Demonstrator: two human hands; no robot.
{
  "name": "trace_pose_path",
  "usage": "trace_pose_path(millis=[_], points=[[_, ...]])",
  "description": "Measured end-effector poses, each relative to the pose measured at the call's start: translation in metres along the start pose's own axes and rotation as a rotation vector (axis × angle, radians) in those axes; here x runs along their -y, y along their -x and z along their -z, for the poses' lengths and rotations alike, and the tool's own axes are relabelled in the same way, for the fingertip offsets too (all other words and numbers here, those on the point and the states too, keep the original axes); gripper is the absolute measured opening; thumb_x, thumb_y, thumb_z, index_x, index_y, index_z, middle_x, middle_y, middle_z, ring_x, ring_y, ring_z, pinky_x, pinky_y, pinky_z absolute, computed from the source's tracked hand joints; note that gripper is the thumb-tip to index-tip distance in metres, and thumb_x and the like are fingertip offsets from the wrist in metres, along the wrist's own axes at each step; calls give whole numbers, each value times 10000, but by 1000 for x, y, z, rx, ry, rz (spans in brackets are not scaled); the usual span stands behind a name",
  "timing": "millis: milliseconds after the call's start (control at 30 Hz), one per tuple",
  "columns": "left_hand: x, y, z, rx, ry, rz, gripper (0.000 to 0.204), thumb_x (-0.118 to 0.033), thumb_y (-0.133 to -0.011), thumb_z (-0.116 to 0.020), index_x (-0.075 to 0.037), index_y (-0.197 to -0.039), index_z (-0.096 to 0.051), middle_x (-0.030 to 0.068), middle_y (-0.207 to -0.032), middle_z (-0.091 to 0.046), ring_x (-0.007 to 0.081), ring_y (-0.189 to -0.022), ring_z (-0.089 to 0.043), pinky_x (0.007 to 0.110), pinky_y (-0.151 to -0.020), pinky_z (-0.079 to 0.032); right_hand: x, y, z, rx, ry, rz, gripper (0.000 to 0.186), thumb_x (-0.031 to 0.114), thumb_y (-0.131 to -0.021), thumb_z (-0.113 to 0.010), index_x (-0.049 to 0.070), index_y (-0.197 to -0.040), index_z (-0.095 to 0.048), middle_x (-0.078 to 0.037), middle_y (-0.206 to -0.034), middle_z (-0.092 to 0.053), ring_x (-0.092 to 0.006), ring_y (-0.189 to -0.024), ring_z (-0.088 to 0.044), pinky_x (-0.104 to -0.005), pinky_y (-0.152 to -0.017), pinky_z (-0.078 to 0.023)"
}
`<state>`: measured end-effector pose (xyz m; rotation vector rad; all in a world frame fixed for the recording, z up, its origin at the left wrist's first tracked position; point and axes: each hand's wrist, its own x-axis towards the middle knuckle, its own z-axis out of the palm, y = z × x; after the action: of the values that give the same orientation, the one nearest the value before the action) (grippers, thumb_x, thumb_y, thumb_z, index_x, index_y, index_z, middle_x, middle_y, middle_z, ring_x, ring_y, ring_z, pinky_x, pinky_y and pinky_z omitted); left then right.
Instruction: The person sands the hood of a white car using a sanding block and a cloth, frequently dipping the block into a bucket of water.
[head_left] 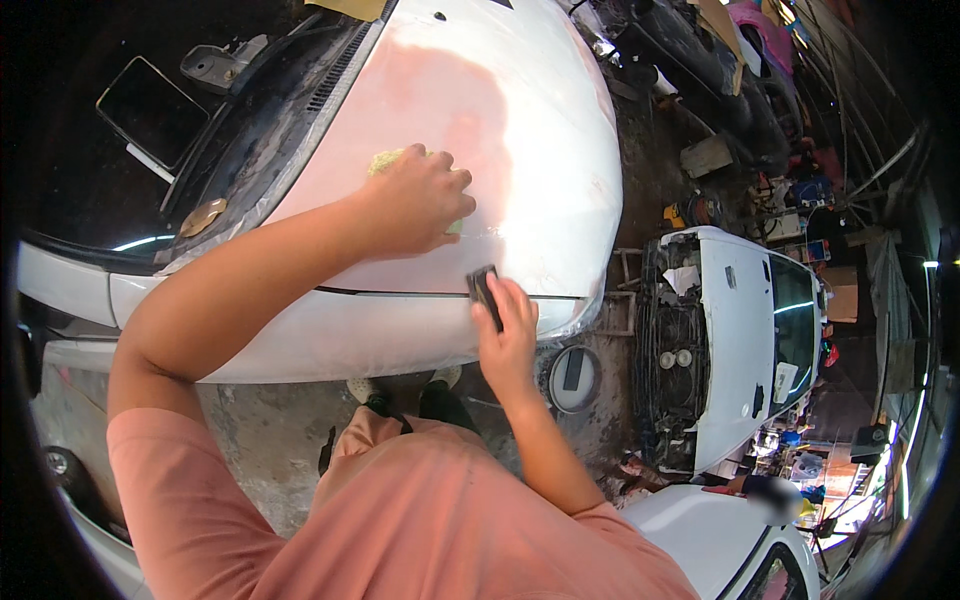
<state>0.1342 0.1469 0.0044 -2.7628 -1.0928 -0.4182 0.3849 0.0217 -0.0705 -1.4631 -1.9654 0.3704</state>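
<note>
My left hand (425, 195) is pressed down on the car hood (560, 130), fingers curled over a crumpled yellow-green cloth (386, 160). Bits of the cloth show past the fingertips and below the palm. Most of the hood is white, with a broad pinkish patch (440, 90) of sanded or primed surface around this hand. Closer to me, by the seam between hood and fender (400, 330), my right hand (510, 335) grips a small black sanding block (482, 290). The block is tilted over the seam; whether it touches the paint I cannot tell.
A round bucket (574, 380) with a dark block on it stands on the floor beyond the fender. To the right is a white car (735, 350) with its front stripped. Another white car (690, 520) is at lower right, a blurred person (775, 497) beside it. The windshield (110, 190) lies left.
</note>
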Motion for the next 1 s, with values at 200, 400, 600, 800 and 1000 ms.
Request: trace_pose_path(millis=[200, 400, 600, 800, 1000], points=[[-4, -13, -4, 104, -52, 5, 239, -356, -871, -784, -136, -964, -782, 51, -1011, -733, 270, -1058, -690, 439, -869, -538, -4, -73, 0, -33, -9, -40, 427, 220, -1053, -667, 38, -1438, -673, -219, -1381, -648, -410, -1228, -586, -537, -1126, -416], [-3, -17, -4, 94, -69, 17, 153, -277, -894, -728, -155, -972, -778, 42, -985, -738, 265, -1050, -696, 444, -874, -540, -6, -4, 1, 16, 26, 69, 436, 228, -1042, -681, 29, -1430, -676, -241, -1350, -661, -412, -1269, -592, -533, -1116, -420], [-3, -17, -6, 39, -62, -32, 132, -253, -894, -693, -168, -954, -775, 36, -969, -739, 259, -1030, -696, 450, -872, -539, -12, -45, 0, -26, 75, 32, 425, 249, -1047, -686, 45, -1419, -687, -245, -1390, -647, -423, -1253, -594, -523, -1109, -441], [-7, -17, -7, 79, -83, -28, 133, -239, -904, -673, -162, -944, -775, 32, -959, -735, 256, -1025, -694, 451, -875, -537, -16, -45, 2, -39, 34, 103, 384, 212, -1050, -676, 12, -1377, -705, -247, -1322, -676, -430, -1231, -595, -516, -1069, -453], [-7, -15, -8, 63, -70, 4, 142, -240, -900, -690, -154, -963, -784, 40, -985, -735, 255, -1046, -689, 454, -901, -536, 10, -6, -3, 0, 19, 39, 429, 266, -1045, -690, 17, -1394, -692, -228, -1362, -677, -426, -1283, -589, -524, -1140, -422]])
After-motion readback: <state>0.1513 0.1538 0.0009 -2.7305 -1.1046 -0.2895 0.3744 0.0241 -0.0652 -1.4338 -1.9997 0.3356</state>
